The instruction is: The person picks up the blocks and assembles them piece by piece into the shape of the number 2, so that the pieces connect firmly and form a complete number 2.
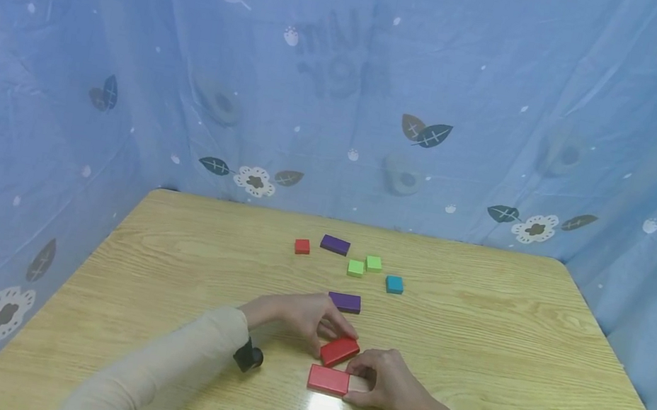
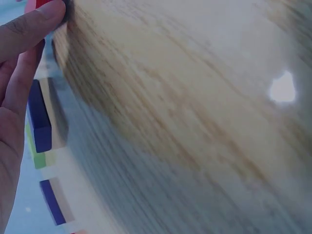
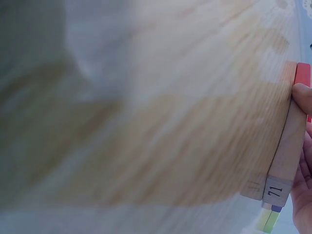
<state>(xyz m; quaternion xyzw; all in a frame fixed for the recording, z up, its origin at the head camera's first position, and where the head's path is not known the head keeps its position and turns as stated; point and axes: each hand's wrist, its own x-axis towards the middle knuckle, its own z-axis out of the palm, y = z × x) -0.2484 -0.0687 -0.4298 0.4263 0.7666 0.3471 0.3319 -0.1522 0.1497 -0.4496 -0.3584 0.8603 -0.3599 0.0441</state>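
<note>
Tabletop (image 1: 510, 320) spreads out left and right, its far edge well apart from both hands at lower centre of the frame. The left hand (image 1: 308, 313) pinches a red rectangular block (image 1: 339, 352), long axis slanting up rightward; the right hand (image 1: 390, 385) pinches a wooden block numbered 71 (image 1: 359, 384), lengthwise left to right, like the lower red rectangular block (image 1: 329, 380) at its left end.
</note>
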